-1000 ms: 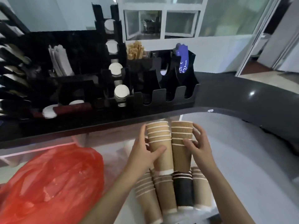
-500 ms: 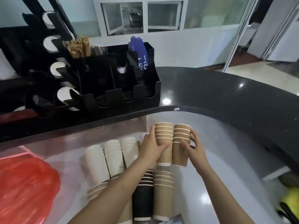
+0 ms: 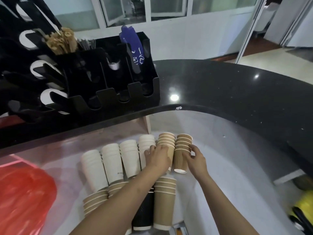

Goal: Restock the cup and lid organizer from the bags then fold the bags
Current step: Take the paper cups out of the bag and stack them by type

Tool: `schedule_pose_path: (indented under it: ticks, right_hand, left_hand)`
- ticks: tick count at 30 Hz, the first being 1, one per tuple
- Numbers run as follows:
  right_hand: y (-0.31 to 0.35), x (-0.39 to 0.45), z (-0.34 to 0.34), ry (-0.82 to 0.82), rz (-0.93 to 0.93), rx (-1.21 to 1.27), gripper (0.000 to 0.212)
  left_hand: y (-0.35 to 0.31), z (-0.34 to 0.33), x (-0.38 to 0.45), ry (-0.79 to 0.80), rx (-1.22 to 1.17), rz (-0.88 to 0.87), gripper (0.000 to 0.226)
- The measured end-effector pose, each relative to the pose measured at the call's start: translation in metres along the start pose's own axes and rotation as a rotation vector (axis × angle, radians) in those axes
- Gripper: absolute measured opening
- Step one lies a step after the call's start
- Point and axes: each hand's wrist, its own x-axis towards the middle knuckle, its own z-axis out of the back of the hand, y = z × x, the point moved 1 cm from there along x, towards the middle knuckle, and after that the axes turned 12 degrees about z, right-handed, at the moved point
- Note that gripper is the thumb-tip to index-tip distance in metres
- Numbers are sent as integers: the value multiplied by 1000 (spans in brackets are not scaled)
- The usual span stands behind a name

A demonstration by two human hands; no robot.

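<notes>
Light, crushable nested paper cups lying on the grey worktop point(image 3: 228, 158): left hand point(image 3: 158, 159) fingers curled round the tan stack point(image 3: 166, 141), right hand point(image 3: 196, 161) fingers pinching the ribbed stack point(image 3: 182, 150); best gripped mid-wall, gently.

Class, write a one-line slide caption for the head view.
Left hand and right hand hold two brown cup stacks beside white cup stacks.

Two nested stacks, smooth tan paper cups point(image 3: 166, 146) and ribbed brown paper cups point(image 3: 182, 152), lie side by side at the right end of a row of white cup stacks point(image 3: 112, 162). More kraft and black stacks point(image 3: 163, 202) lie nearer. The black organizer point(image 3: 118, 82) stands on the dark counter; a red plastic bag point(image 3: 22, 197) lies left.
</notes>
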Motion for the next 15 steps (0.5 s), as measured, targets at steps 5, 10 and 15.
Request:
schedule_pose_path:
  ticks: [5,10,15]
  right_hand:
    - [-3,2,-1,7,29,-52,48]
    - [9,-9,1,-21,75,-68,40]
    - [48,-31,-1,-73,151,22,22]
  left_hand:
    - [6,-2,1,-13,-52,9,43]
    - [16,5,-7,-30,-168,-32,36]
    - [36,23,-27,-111,-383,-43,37]
